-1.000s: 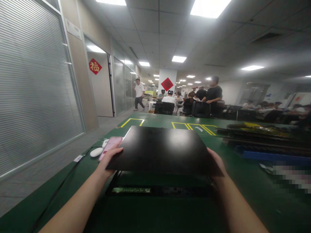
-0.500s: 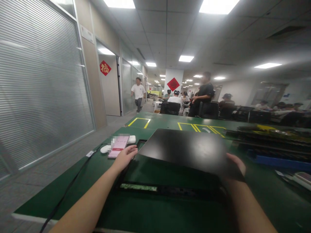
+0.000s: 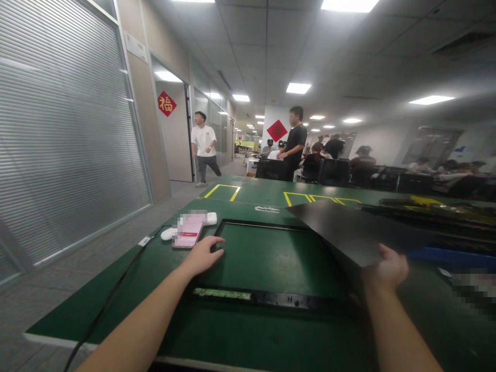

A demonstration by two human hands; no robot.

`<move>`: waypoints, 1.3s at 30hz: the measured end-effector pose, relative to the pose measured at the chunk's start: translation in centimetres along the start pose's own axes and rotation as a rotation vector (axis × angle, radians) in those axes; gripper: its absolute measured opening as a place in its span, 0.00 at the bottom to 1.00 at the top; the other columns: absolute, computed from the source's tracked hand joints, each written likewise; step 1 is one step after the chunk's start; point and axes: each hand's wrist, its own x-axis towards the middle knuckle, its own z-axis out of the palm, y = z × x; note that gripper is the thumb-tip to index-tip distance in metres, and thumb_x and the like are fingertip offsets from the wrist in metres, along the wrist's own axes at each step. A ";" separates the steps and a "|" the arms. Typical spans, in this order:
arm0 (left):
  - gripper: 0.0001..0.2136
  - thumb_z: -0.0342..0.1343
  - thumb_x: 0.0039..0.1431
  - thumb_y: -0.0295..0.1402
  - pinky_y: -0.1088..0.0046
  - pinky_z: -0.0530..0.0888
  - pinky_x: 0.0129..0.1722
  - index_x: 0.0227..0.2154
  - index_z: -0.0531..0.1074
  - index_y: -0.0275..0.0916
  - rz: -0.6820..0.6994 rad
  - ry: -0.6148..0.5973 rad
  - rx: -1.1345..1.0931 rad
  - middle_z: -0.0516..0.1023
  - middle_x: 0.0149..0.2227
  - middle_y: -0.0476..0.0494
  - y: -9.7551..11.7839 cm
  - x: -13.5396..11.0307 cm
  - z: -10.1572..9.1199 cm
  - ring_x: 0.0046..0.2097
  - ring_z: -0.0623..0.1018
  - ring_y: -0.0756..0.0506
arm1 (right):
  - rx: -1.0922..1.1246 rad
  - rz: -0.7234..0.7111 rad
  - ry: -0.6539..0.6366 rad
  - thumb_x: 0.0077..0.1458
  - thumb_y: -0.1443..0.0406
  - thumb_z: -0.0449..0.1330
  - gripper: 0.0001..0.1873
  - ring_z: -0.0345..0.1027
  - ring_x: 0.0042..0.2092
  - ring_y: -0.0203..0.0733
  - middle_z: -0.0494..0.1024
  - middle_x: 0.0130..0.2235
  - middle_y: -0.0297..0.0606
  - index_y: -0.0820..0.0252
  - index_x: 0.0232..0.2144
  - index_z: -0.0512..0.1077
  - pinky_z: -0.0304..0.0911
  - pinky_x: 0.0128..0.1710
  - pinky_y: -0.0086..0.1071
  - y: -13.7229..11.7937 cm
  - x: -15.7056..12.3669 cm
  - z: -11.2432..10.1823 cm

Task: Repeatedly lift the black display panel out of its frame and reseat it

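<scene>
A thin, flat black panel (image 3: 341, 227) is tilted above the right part of the green table, gripped at its near edge by my right hand (image 3: 389, 268). Beneath it, a rectangular black frame (image 3: 302, 300) lies on the table, with a strip of green circuit board (image 3: 222, 294) along its near side. The panel covers part of the frame's right side. My left hand (image 3: 203, 254) is at the frame's left side, its thumb and fingers apart with nothing between them. Whether it touches the frame I cannot tell.
A pink-screened phone (image 3: 189, 232) and a white mouse-like object (image 3: 167, 234) lie left of the frame. A black cable (image 3: 116, 289) crosses the table's left edge. Stacked dark parts (image 3: 445, 217) stand at the right. Yellow tape (image 3: 222, 186) marks the far tabletop. Several people are beyond.
The black panel has moved right, away from over the frame, with my right hand; the frame's inside now shows. My left hand has come off the panel and stays at the left side.
</scene>
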 end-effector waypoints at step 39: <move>0.15 0.57 0.47 0.40 0.56 0.68 0.57 0.37 0.80 0.42 0.096 -0.063 -0.014 0.81 0.45 0.38 0.1 0.1 0.2 0.52 0.76 0.34 | -0.260 0.320 0.145 0.39 0.74 0.60 0.13 0.71 0.33 0.39 0.72 0.34 0.34 0.59 0.31 0.65 0.74 0.31 0.35 2.5 3.0 -1.3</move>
